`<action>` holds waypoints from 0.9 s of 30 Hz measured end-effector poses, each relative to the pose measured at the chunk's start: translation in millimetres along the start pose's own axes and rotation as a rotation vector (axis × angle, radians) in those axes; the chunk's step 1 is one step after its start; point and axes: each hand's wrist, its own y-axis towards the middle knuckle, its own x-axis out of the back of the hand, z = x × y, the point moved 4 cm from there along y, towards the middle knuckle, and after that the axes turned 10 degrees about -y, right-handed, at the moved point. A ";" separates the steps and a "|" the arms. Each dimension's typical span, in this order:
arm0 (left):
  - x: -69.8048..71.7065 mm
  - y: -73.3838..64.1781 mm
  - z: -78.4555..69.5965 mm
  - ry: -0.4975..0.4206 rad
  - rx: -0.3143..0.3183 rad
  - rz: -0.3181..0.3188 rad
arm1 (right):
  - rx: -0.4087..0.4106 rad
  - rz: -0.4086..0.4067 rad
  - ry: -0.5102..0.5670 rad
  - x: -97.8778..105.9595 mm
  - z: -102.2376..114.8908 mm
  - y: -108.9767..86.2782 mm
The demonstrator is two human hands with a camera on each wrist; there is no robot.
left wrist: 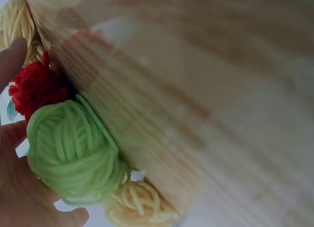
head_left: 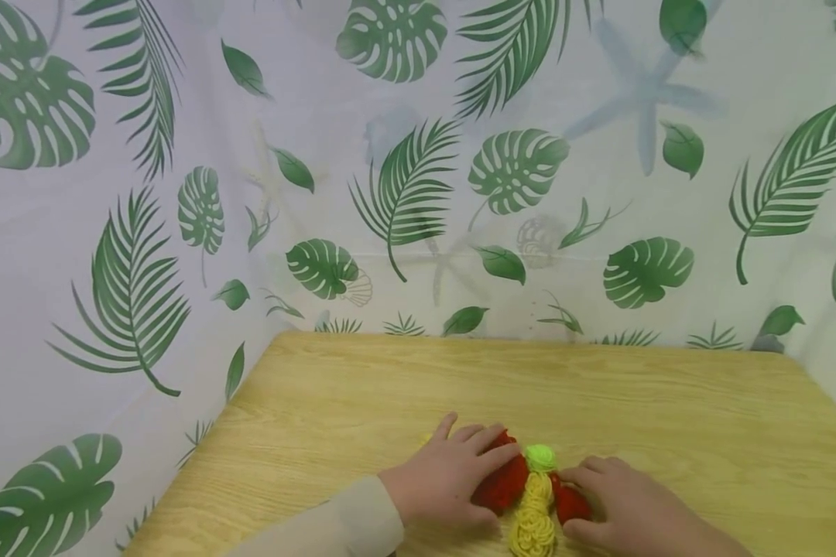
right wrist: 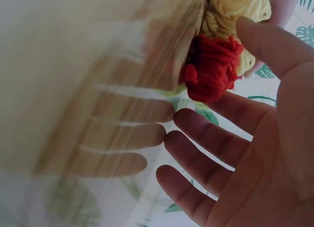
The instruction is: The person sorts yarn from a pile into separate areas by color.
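Several small yarn balls lie close together on the table. My left hand (head_left: 453,476) lies spread over a red yarn ball (head_left: 505,478), its fingers fairly straight. In the left wrist view, a light green yarn ball (left wrist: 76,151) sits by that palm, between the red one and a yellow yarn ball (left wrist: 140,205). My right hand (head_left: 630,503) is beside another red yarn ball (head_left: 570,501), with thumb and index finger on either side and the other fingers loosely extended. Yellow yarn balls (head_left: 535,518) and a bright green one (head_left: 540,457) stand in a row between the hands.
The wooden table (head_left: 390,379) reaches back to a white curtain (head_left: 418,100) printed with green leaves, which also runs along the left and right sides. A speck of yellow yarn (head_left: 426,439) shows behind the left hand.
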 end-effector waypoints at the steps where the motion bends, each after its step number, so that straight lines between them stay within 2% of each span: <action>1: 0.1 1.1 -0.7 -0.001 0.000 0.004 | 0.006 0.000 0.001 0.1 0.7 0.1; 3: 0.3 3.0 -1.7 -0.005 0.000 0.009 | 0.024 -0.004 0.010 0.4 2.2 0.4; 12: 1.2 9.6 -4.5 -0.017 -0.003 0.012 | 0.000 0.019 0.041 -2.0 0.5 -0.1; 18: 0.8 10.9 -3.3 -0.017 -0.012 0.004 | -0.043 0.034 0.070 -1.6 -4.8 1.2; 24: -1.4 13.2 -2.9 -0.015 -0.032 -0.015 | -0.117 -0.001 0.058 0.2 -18.6 0.3; 27: -2.6 13.8 -2.6 -0.026 -0.038 -0.022 | -0.123 -0.050 0.029 6.7 -28.1 -1.0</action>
